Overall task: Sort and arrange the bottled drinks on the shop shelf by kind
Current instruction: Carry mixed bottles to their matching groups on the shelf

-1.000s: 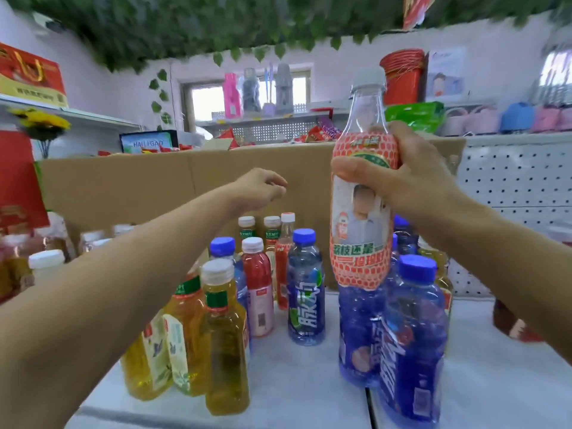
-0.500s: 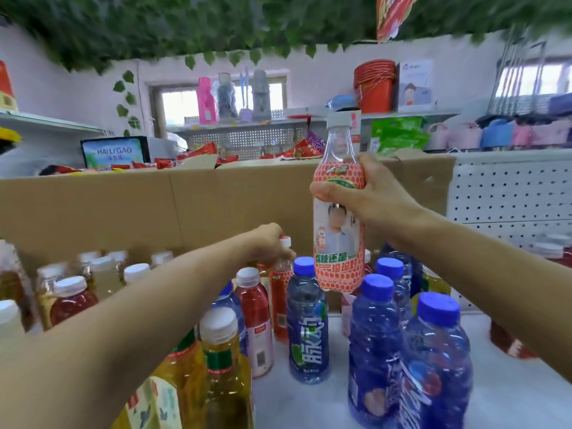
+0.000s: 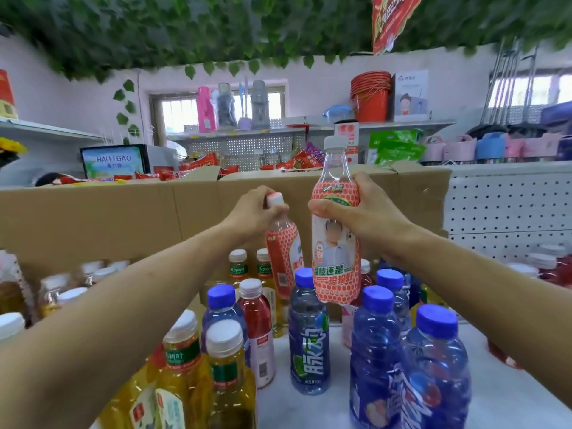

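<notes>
Left hand [image 3: 250, 212] now grips a second pink-label bottle [image 3: 283, 252]
Left fingers curl round its cap, bottle tilted below them; 0.5 s ago they only reached it. Right hand [image 3: 362, 212] fingers wrap the first pink-label bottle [image 3: 335, 274], upright, thumb across its front

Pale wall [image 3: 325, 85], bright window [image 3: 179, 114], seemingly ivy [image 3: 185, 29]

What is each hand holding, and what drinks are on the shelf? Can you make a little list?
Left hand: grips the cap of the tilted pink bottle
Right hand: holds the upright pink bottle
Front left: yellow tea bottles
Front right: blue bottles
Middle: red drink
Behind: cardboard wall
</notes>
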Demonstrator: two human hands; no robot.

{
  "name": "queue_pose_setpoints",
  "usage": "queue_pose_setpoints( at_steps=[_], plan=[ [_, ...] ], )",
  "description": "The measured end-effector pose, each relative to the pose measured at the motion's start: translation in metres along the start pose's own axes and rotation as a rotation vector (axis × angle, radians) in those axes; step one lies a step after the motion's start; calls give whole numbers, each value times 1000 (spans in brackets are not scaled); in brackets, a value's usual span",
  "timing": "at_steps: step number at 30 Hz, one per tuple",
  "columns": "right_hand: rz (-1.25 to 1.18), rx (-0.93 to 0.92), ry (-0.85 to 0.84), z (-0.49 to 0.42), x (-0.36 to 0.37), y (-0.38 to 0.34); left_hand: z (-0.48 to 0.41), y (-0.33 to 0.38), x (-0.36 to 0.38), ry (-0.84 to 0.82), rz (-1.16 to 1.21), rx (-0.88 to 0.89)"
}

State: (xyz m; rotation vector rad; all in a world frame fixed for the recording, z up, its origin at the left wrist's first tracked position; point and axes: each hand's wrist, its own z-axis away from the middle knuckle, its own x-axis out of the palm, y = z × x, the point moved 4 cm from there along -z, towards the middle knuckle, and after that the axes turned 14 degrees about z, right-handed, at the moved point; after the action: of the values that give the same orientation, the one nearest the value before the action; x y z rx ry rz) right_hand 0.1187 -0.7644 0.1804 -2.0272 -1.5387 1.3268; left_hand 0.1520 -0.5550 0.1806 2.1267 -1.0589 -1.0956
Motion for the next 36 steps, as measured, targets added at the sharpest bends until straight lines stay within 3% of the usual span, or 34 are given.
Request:
queue_pose_setpoints(
  at_steps=[3,12,20,36],
  plan=[
    [-9,-9,3,-1,2,-6,-1,29,-16,116,157,113],
    [-55,-44,10,10,0,-26,32,90,-38,280,291,311],
    [-213,-111,19,49,-24,-41,85,132,-29,423,336,284],
    [-304,-130,-67,198,-44,-35,249,156,27,366,416,197]
  ],
)
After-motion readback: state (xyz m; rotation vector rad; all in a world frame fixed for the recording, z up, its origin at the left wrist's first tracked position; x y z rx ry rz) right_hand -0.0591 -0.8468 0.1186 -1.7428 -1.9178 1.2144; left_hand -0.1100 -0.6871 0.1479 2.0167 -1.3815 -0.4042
